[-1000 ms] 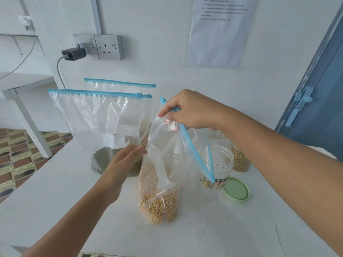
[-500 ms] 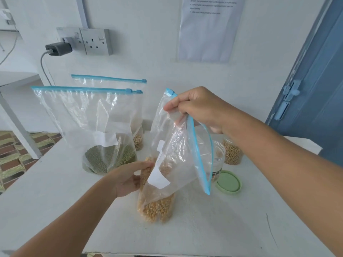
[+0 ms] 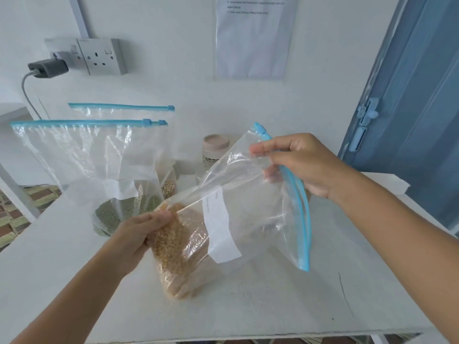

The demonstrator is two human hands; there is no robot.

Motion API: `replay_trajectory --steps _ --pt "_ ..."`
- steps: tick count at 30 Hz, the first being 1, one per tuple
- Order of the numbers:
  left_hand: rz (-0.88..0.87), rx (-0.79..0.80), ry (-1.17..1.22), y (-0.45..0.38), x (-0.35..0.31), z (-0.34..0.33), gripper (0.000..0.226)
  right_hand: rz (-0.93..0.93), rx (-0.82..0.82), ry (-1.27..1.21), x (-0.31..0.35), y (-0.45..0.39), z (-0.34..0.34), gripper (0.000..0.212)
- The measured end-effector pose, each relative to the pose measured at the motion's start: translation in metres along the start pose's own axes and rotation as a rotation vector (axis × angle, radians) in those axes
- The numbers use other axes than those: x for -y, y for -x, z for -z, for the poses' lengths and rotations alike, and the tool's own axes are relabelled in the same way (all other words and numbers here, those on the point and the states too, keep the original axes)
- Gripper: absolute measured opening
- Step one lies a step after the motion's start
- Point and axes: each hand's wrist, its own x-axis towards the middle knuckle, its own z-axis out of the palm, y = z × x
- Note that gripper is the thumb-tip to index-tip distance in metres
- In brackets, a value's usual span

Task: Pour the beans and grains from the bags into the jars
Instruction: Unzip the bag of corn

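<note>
A: The room has a white wall with a grey double power socket, a printed paper sheet and a blue door on the right. In front stands a white desk.

B: Where is the bag now?

A: The clear plastic zip bag with yellow grains lies tilted over the near middle of the desk. The left hand grips its full bottom part, fingers curled around the grains. The right hand pinches the top edge at the blue zip strip, which looks open. The two hands are apart, both clamped on the same bag.

B: How should this step be done well?

A: I think the person should bring the open mouth right over a jar before lifting the bottom. It is better to make a narrow spout with the corner and to raise the left hand slowly, so the grains run in a thin stream and do not jump over the rim.

B: How many things do you count?

A: Three bags: this one, a clear zip bag with green beans at the left, and one more clear zip bag behind it, its content partly hidden. I see one jar with a beige lid far behind; I cannot tell if there are others, because the bag covers that place.
</note>
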Motion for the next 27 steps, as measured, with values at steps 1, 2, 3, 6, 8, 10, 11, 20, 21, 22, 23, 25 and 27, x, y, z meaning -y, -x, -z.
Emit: replay_trajectory --steps 1,2,3,6,8,10,11,20,21,22,23,25,27 --pt "-0.036 -0.025 -0.016 0.001 -0.003 0.001 0.049 0.000 -0.003 -0.033 -0.004 0.002 0.003 0.037" --pt "-0.076 -0.049 -0.025 0.003 -0.006 0.000 0.042 0.005 -0.010 -0.052 -0.008 0.004 0.007 0.037" --pt "-0.117 -0.063 -0.028 0.004 -0.009 -0.001 0.032 0.013 -0.020 -0.056 -0.013 0.005 0.010 0.037" --pt "-0.218 -0.081 -0.012 0.011 -0.015 -0.008 0.014 0.020 -0.042 -0.070 -0.030 0.011 0.020 0.036" --pt "-0.263 -0.100 0.004 0.014 -0.014 -0.012 0.013 0.022 -0.043 -0.088 -0.041 0.016 0.026 0.035" --pt "-0.285 -0.098 0.025 0.017 -0.013 -0.014 0.010 0.033 -0.051 -0.086 -0.049 0.021 0.030 0.034" --pt "-0.296 -0.093 0.028 0.018 -0.012 -0.013 0.011 0.040 -0.057 -0.084 -0.052 0.022 0.031 0.035" --pt "-0.378 -0.113 -0.009 0.023 -0.014 -0.018 0.026 0.079 -0.088 -0.062 -0.068 0.029 0.039 0.043" --pt "-0.388 -0.120 -0.012 0.024 -0.014 -0.020 0.024 0.079 -0.106 -0.058 -0.070 0.029 0.040 0.045" --pt "-0.399 -0.123 -0.014 0.025 -0.015 -0.021 0.022 0.077 -0.120 -0.059 -0.073 0.030 0.042 0.046" --pt "-0.412 -0.123 -0.019 0.026 -0.015 -0.023 0.021 0.075 -0.131 -0.068 -0.076 0.031 0.043 0.048" --pt "-0.442 -0.129 -0.067 0.028 -0.013 -0.025 0.021 0.071 -0.134 -0.084 -0.081 0.034 0.045 0.052" --pt "-0.476 -0.148 -0.171 0.028 -0.008 -0.024 0.020 0.062 -0.127 -0.075 -0.084 0.036 0.045 0.051"
